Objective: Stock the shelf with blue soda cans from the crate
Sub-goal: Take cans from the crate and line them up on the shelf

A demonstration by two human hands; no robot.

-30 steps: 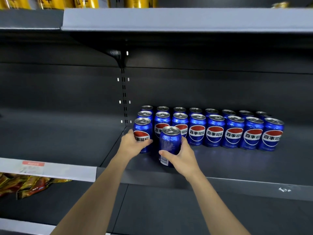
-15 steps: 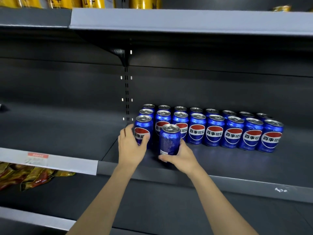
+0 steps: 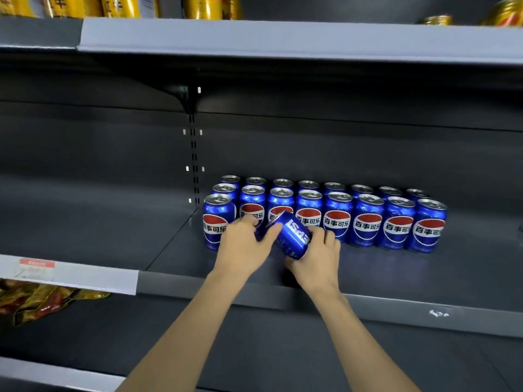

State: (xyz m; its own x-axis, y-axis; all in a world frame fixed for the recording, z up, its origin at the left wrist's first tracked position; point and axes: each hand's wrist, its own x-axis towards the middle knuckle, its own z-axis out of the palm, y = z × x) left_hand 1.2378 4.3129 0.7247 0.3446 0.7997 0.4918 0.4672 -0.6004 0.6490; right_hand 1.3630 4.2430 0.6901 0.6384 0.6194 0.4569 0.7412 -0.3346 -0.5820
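A blue soda can (image 3: 294,237) lies tilted to the left just above the dark shelf (image 3: 396,278), in front of the rows of upright blue cans (image 3: 368,219). My right hand (image 3: 317,258) grips its lower end from the right. My left hand (image 3: 243,244) holds its top end, thumb on the rim, fingers behind it. The left hand also hides part of the front-left can (image 3: 216,219). The crate is out of view.
The shelf above (image 3: 283,38) carries yellow cans (image 3: 119,5). Its bracket (image 3: 184,97) hangs over the left end of the rows. Snack bags (image 3: 42,301) lie on the lower left shelf, under a price strip (image 3: 68,274). Bare shelf lies in front of the rows.
The can stood upright in my right hand; now it is tipped to the left. My left hand has left the front-left can and taken hold of the tipped can's top.
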